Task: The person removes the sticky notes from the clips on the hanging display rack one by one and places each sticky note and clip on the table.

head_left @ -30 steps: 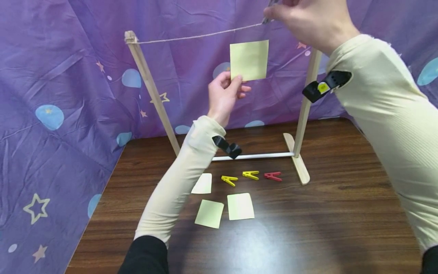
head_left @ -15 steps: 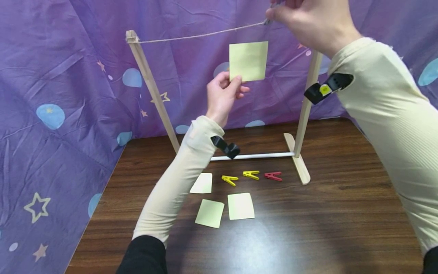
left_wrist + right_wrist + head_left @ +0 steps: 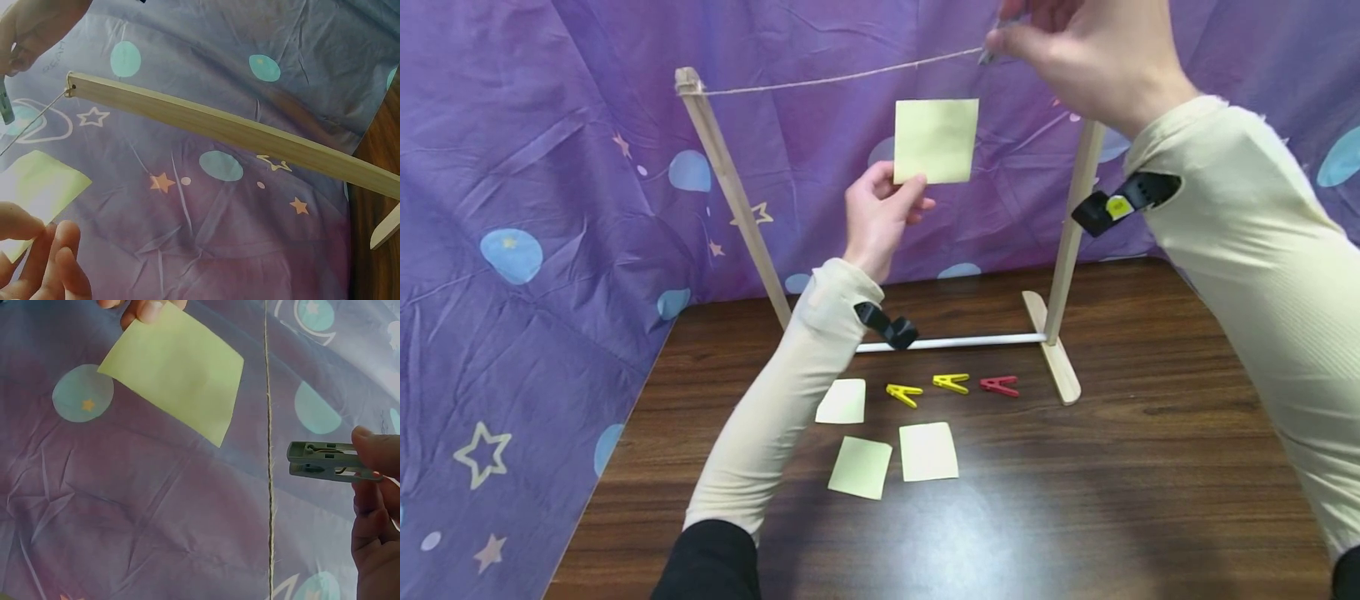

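My left hand [image 3: 880, 212] pinches a pale yellow sticky note [image 3: 936, 142] by its lower left corner, thumb in front. The note is held below a thin string [image 3: 842, 79], apart from it. At the upper right my right hand [image 3: 1101, 62] pinches a grey-green clothespin [image 3: 325, 461] between thumb and fingers. In the right wrist view the clothespin's jaw end lies to one side of the string, with a small gap showing between them. The head view cuts off the top of the right hand.
Wooden posts [image 3: 733, 187] with a white crossbar [image 3: 973, 342] carry the string. On the brown table [image 3: 1150, 467] lie two yellow clothespins [image 3: 951, 382], a red clothespin [image 3: 999, 386] and three sticky notes [image 3: 928, 452]. A purple patterned cloth [image 3: 587, 167] hangs behind.
My left hand has moved slightly down and left with the sticky note, away from the string. The right hand has shifted slightly right and down with the clothespin.
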Demonstrator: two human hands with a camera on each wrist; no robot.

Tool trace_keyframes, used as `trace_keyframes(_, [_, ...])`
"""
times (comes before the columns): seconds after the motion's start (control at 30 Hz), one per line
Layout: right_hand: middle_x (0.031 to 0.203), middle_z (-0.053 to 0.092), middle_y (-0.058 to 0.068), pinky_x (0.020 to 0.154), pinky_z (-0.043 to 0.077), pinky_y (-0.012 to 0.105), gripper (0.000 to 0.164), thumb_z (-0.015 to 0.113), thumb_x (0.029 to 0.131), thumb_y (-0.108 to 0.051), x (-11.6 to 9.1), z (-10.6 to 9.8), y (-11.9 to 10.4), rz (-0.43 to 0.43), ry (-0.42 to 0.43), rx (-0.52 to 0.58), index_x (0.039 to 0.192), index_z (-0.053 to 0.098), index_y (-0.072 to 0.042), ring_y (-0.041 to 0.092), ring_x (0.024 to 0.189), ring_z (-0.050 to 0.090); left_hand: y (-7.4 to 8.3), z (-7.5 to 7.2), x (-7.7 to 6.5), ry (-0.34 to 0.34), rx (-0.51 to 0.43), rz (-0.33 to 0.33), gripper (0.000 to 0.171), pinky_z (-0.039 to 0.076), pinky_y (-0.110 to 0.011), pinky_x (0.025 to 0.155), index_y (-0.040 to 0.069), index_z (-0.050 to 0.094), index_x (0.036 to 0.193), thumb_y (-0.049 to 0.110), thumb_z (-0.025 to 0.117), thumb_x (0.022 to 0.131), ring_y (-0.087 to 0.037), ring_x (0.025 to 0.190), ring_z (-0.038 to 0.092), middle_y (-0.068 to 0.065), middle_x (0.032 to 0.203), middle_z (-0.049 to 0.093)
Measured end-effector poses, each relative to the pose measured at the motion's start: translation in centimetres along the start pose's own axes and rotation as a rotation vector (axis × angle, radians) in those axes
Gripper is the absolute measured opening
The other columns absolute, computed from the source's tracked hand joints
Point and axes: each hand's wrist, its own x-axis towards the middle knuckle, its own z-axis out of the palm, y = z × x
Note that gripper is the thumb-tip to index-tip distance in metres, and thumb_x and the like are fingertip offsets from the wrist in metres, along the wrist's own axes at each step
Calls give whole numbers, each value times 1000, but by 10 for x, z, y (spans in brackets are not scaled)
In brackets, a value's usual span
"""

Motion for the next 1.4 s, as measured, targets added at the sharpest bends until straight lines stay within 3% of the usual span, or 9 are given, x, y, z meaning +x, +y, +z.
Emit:
trace_keyframes(0.2, [73,59,-23,59,37,20,21,73,83,-16,-5,-1,2,-24,32,-50,80,59,-31,3,61,48,0,-6,-1,6,46,10,8,49,-22,55,1,62,94,1,65,87,-9,57,62,1,72,64])
trace_keyframes(0.4, [72,57,-16,61,37,21,21,76,79,-13,-10,-1,3,-8,41,9,85,61,-28,5,64,46,0,-13,-4,8,68,38,5,47,-22,53,3,62,90,2,66,87,-9,56,62,3,70,62])
trace_keyframes(0.7, [75,56,-13,61,39,19,31,79,75,-10,-15,-1,9,-63,49,43,98,64,-24,4,65,49,-2,-23,-9,14,97,41,18,48,-21,55,-4,63,103,1,65,86,-8,57,62,1,79,61])
trace_keyframes(1.0, [76,61,-12,59,44,15,32,81,72,-3,-19,2,14,-93,21,75,93,64,-20,3,66,56,-3,-32,-14,31,127,52,17,47,-19,54,-3,64,102,1,66,86,-8,57,62,2,80,62])
trace_keyframes(1.27, [79,65,-16,63,48,13,36,78,73,1,-24,1,18,-84,-4,70,99,63,-19,3,71,61,-3,-41,-17,42,163,65,14,47,-20,54,-3,64,98,1,68,85,-7,58,64,1,82,64])
trace_keyframes(1.4, [87,67,-13,62,46,11,39,70,73,9,-27,2,20,-73,-30,115,101,63,-17,5,73,61,-4,-44,-18,45,179,61,12,47,-20,54,-2,65,96,1,68,85,-7,59,64,-4,83,66])
